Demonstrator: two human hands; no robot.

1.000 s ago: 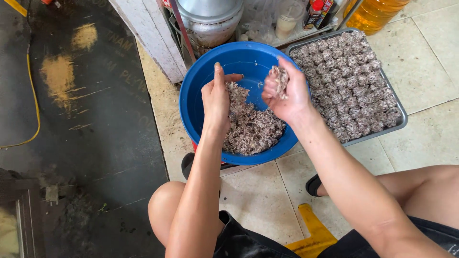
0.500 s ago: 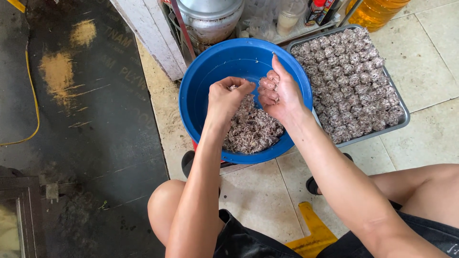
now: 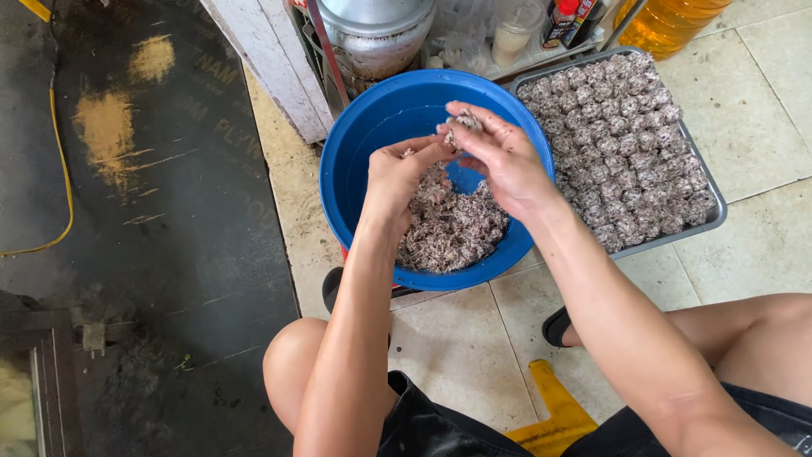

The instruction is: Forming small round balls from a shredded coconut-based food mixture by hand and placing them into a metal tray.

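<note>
Now, at the far left of the frame a yellow cable (image 3: 52, 182) runs over a dark floor mat (image 3: 152, 220) that has some pale stains. Right of it, in the upper middle, a white wooden post (image 3: 269, 63) leans beside a metal pot (image 3: 372, 34). Below them, in the centre of the frame, a blue plastic basin (image 3: 364, 144) stands on the tiled floor (image 3: 457, 347), and a grey-brown minced mixture (image 3: 452, 228) lies in its lower half.

The left hand (image 3: 397, 178) hangs over the basin with its fingers curled, the fingertips meeting the other hand. The right hand (image 3: 499, 156) is just beside it, touching it, and pinches a small lump of the mixture (image 3: 465, 123) between thumb and fingers above the basin. Both hands are close together, not spread.

To the right of the basin, touching its rim, a grey metal tray (image 3: 715, 216) holds many rolled balls (image 3: 626, 135) of the same mixture, packed in rows. In the upper right a bottle of yellow oil (image 3: 668, 21) stands behind the tray. At the bottom edge a yellow stool (image 3: 554, 419) shows between the person's knees.
</note>
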